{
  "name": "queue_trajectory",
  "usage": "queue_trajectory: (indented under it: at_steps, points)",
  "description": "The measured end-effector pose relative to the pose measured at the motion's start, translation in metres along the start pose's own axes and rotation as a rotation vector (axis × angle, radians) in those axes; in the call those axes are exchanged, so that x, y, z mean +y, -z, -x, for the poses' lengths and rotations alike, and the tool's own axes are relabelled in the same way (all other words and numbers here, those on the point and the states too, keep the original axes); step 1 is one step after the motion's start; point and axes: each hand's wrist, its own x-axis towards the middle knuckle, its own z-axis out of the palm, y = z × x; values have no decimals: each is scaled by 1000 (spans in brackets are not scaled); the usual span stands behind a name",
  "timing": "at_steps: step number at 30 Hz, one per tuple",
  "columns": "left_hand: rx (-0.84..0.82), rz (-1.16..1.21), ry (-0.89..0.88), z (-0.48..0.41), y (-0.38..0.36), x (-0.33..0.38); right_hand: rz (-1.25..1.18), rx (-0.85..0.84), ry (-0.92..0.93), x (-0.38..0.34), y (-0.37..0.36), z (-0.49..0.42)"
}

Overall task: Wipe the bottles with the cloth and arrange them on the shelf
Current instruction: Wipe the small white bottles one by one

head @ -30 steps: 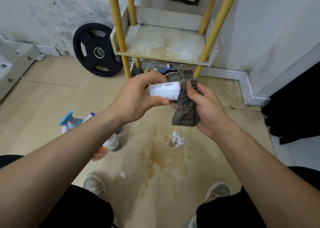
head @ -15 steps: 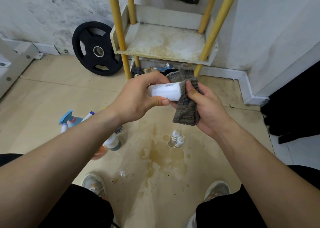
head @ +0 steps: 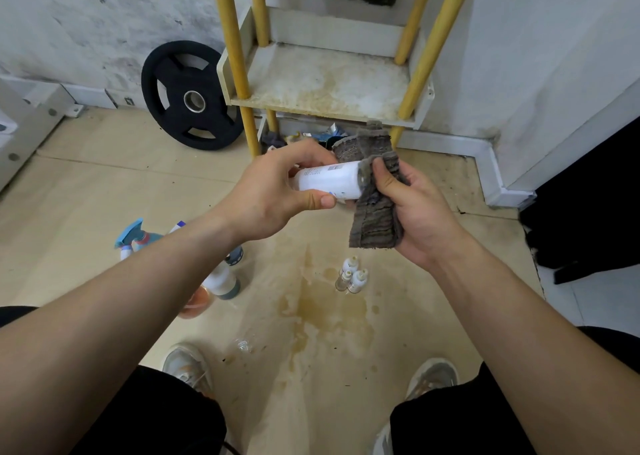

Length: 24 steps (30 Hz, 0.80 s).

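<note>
My left hand [head: 277, 191] grips a white bottle [head: 329, 179] that lies sideways in mid-air. A grey-brown cloth [head: 375, 219] is wrapped over the bottle's right end, and my right hand [head: 415, 209] holds that cloth with the thumb pressed on it. Behind the hands stands the shelf [head: 329, 84], a stained white board between yellow posts, with nothing on it. On the floor below my left forearm are a blue spray bottle [head: 133, 238], a white bottle with a dark base [head: 221, 281] and an orange one [head: 197, 304]. Three small dropper bottles [head: 349, 276] stand together mid-floor.
A black weight plate [head: 190, 96] leans on the wall left of the shelf. Clutter [head: 311, 138] lies under the shelf's lower level. A brown stain [head: 329, 316] spreads on the floor between my shoes [head: 188, 364]. A dark object [head: 588, 205] fills the right edge.
The cloth has slid toward the bottle's right end, baring more of the white bottle. Both hands stay in much the same place.
</note>
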Motion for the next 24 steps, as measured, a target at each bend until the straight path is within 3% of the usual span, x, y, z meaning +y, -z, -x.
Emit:
queue_trajectory:
  at_steps: [4, 8, 16, 21, 24]
  points:
    - [-9, -61, -18, 0, -1, 1, 7, 25, 1, 0, -2, 0]
    - [4, -167, -24, 0, 0, 1, 66, -60, 40, -3, -2, 2]
    - [77, -68, 176, -2, 1, 2, -6, -47, -1, -1, 2, -1]
    - [-9, 79, 243, 1, 0, 13, 189, 22, 79, 6, 1, -4]
    - [-68, 182, 297, 1, 4, 18, 157, 91, 82, 6, 0, -4]
